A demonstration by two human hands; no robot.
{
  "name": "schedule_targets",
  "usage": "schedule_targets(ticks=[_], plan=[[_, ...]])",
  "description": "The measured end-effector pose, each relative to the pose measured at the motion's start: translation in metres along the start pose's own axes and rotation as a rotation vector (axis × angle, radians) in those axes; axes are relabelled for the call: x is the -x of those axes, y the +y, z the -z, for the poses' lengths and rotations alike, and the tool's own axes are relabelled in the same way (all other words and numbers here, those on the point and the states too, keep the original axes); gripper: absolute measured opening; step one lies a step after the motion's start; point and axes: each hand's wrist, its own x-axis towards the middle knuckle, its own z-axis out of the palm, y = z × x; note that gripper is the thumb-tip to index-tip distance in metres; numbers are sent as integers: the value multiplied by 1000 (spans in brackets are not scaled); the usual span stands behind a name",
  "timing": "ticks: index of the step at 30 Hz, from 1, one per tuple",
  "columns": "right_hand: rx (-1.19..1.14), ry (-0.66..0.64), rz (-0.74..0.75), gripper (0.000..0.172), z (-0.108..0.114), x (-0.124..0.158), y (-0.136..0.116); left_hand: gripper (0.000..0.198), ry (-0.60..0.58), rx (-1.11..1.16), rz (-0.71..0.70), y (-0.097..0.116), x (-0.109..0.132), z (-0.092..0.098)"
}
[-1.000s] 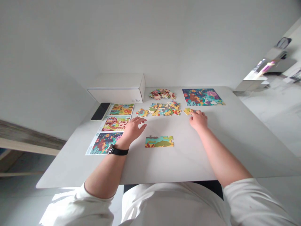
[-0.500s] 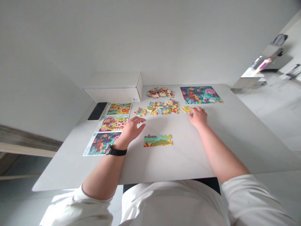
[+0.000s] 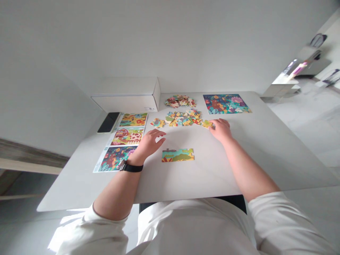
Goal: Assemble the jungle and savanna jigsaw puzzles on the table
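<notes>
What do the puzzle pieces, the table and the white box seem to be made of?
The puzzle pieces look like printed cardboard: flat, bright, matte, with cut tabs. The table has a smooth, faintly shiny pale grey top, perhaps laminate or stone. The box is likely white cardboard: matte, sharp folded edges.

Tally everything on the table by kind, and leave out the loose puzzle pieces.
Printed reference pictures: 3
Finished puzzle: 1
Joined puzzle strip: 1
White box: 1
Black phone: 1
Total: 7
</notes>
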Motion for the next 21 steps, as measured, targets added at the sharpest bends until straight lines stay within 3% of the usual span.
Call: schedule_targets(ticks=[11, 15, 21], plan=[[-46, -53, -21, 48, 11, -3, -2, 28, -5, 10, 2, 1, -1, -1], [-261, -30, -2, 51, 13, -3, -5, 29, -14, 19, 2, 2, 0, -1], [-643, -13, -86, 50, 9, -9, -4, 29, -14, 24, 0, 1, 0, -1]])
